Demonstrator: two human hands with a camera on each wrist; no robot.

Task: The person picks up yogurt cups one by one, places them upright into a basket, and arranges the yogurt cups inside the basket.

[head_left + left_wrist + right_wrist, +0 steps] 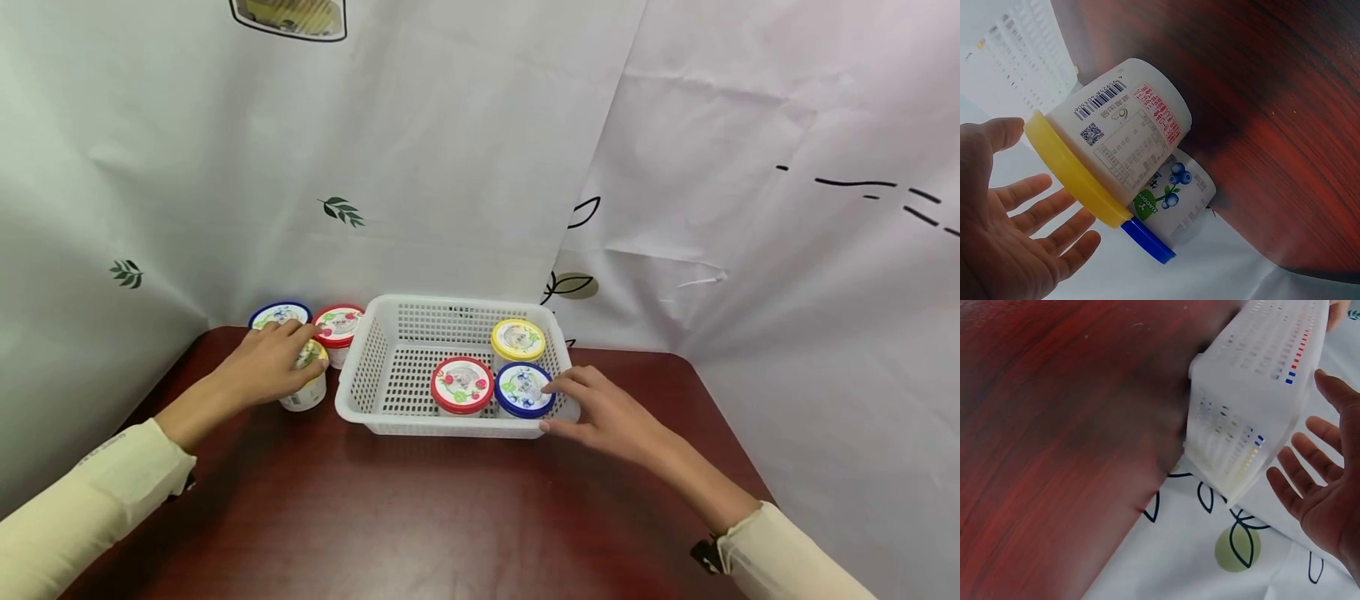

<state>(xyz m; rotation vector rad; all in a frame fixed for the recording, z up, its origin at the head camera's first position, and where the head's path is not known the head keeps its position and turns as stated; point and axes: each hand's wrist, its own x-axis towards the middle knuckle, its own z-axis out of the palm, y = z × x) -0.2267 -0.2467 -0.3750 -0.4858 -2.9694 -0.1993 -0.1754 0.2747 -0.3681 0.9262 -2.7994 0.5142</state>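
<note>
My left hand (pixel 272 364) hovers over a white cup with a yellow lid (pixel 1079 172) on the table, left of the basket. In the left wrist view its thumb tip is at the lid's rim and the other fingers are spread loosely; contact is hard to tell. Close by stand a blue-lidded cup (pixel 280 314) and a red-lidded cup (pixel 339 326). My right hand (pixel 611 417), fingers apart, is at the right front corner of the white plastic basket (pixel 450 427). Inside the basket are a red-lidded cup (pixel 462 385), a blue-lidded cup (pixel 524 389) and a yellow-lidded cup (pixel 518 340).
The dark red wooden table (pixel 450 508) extends in front of the basket. White printed cloth (pixel 465 167) hangs behind the table and along its sides. The basket's perforated wall (pixel 1254 350) stands close to the right hand.
</note>
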